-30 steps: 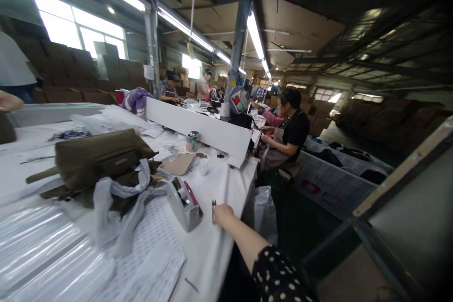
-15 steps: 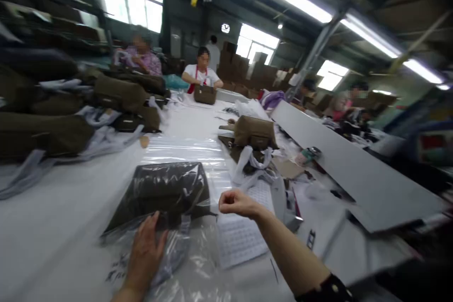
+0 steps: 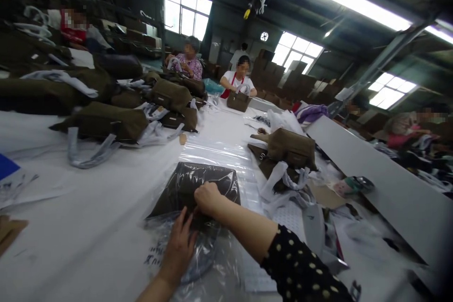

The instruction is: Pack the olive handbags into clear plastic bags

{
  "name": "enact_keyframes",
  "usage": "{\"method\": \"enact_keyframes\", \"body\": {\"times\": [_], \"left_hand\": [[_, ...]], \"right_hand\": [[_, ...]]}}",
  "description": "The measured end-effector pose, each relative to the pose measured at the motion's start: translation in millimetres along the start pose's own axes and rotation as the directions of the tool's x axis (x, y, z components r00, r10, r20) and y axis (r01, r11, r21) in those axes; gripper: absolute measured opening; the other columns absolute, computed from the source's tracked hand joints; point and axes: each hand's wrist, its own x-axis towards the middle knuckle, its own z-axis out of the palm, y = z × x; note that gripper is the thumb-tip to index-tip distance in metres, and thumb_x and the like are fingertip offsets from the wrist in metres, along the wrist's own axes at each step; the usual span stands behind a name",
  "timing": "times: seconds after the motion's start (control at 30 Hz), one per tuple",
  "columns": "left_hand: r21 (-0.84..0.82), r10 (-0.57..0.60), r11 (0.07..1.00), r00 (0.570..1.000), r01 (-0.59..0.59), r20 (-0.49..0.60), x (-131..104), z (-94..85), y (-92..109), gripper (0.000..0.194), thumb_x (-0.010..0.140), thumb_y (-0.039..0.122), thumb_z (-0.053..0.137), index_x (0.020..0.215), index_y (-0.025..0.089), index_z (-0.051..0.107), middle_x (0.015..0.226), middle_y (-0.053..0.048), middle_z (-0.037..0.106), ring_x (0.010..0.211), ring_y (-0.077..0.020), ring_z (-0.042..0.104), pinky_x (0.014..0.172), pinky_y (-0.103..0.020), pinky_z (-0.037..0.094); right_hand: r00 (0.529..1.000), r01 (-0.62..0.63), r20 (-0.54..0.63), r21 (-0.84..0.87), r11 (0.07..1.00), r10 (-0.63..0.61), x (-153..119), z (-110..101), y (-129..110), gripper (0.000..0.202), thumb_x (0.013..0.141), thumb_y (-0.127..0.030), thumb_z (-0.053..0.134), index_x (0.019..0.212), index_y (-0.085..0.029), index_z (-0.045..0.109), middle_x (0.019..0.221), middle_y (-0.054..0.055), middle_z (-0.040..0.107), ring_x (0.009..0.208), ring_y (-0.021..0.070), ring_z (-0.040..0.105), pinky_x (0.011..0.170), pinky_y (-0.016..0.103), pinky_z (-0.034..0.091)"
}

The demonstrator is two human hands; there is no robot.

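Two hands worked a soft, slippery bagged purse (image 3: 198,184): left hand (image 3: 180,245) lay flat, fingers spread on the plastic, right hand (image 3: 207,198) was closed in a fist, pressing its near edge.

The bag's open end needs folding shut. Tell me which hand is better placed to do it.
Probably the left hand. It lies flat on the loose end of the plastic bag, near the table edge. The right hand is closed, pressing on the dark pouch inside, so it holds that steady.
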Motion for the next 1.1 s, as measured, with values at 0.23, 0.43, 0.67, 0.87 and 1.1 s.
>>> {"method": "enact_keyframes", "body": {"times": [0.23, 0.43, 0.67, 0.87, 1.1], "left_hand": [[0.094, 0.088, 0.991, 0.993, -0.095, 0.083, 1, 2.7, -7, 0.047, 0.088, 0.027, 0.044, 0.133, 0.017, 0.036, 0.143, -0.014, 0.028, 0.128, -0.0308, 0.032, 0.098, -0.051, 0.041], [0.028, 0.170, 0.984, 0.973, -0.176, 0.156, 40, 4.2, -19, 0.042, 0.088, 0.030, 0.043, 0.127, 0.015, 0.044, 0.140, -0.013, 0.034, 0.127, -0.0286, 0.034, 0.100, -0.048, 0.040], [-0.010, 0.138, 0.990, 0.979, -0.138, 0.149, 27, -45.3, -6, 0.052, 0.085, 0.051, 0.044, 0.126, 0.019, 0.044, 0.129, -0.013, 0.046, 0.116, -0.0276, 0.046, 0.097, -0.044, 0.042], [-0.119, 0.066, 0.993, 0.902, -0.016, 0.426, -53, -79.9, 14, 0.047, 0.076, 0.059, 0.054, 0.107, 0.024, 0.060, 0.103, -0.007, 0.064, 0.096, -0.0240, 0.059, 0.085, -0.033, 0.049], [-0.102, -0.574, 0.713, 0.661, 0.694, 0.483, -67, -104.6, -9, 0.043, 0.085, 0.055, 0.030, 0.075, 0.023, 0.058, 0.061, 0.002, 0.060, 0.061, -0.0162, 0.059, 0.061, -0.022, 0.045]], "right_hand": [[0.971, 0.014, -0.225, -0.286, 0.958, -0.082, -92, -42, 90, 0.033, 0.085, -0.014, 0.048, 0.118, -0.019, 0.052, 0.117, 0.016, 0.055, 0.114, 0.0299, 0.047, 0.091, 0.048, 0.041], [0.838, 0.469, -0.074, -0.411, 0.782, -0.541, -215, 44, 131, 0.054, 0.085, -0.013, 0.045, 0.131, -0.040, 0.036, 0.138, -0.004, 0.042, 0.131, 0.0196, 0.030, 0.109, 0.038, 0.029], [0.866, 0.451, -0.188, -0.106, 0.886, -0.463, -177, 70, 113, 0.023, 0.088, -0.017, 0.041, 0.097, -0.024, 0.062, 0.103, 0.007, 0.067, 0.105, 0.0196, 0.057, 0.091, 0.036, 0.044], [0.990, -0.004, -0.140, 0.216, 0.976, 0.035, -163, 47, 75, 0.020, 0.089, -0.026, 0.041, 0.080, -0.020, 0.057, 0.077, 0.005, 0.070, 0.074, 0.0191, 0.066, 0.066, 0.026, 0.046], [0.996, 0.019, -0.084, 0.466, 0.884, 0.023, -168, 26, 21, 0.018, 0.090, -0.028, 0.038, 0.085, -0.021, 0.054, 0.072, 0.000, 0.066, 0.067, 0.0137, 0.061, 0.063, 0.023, 0.043]]}}
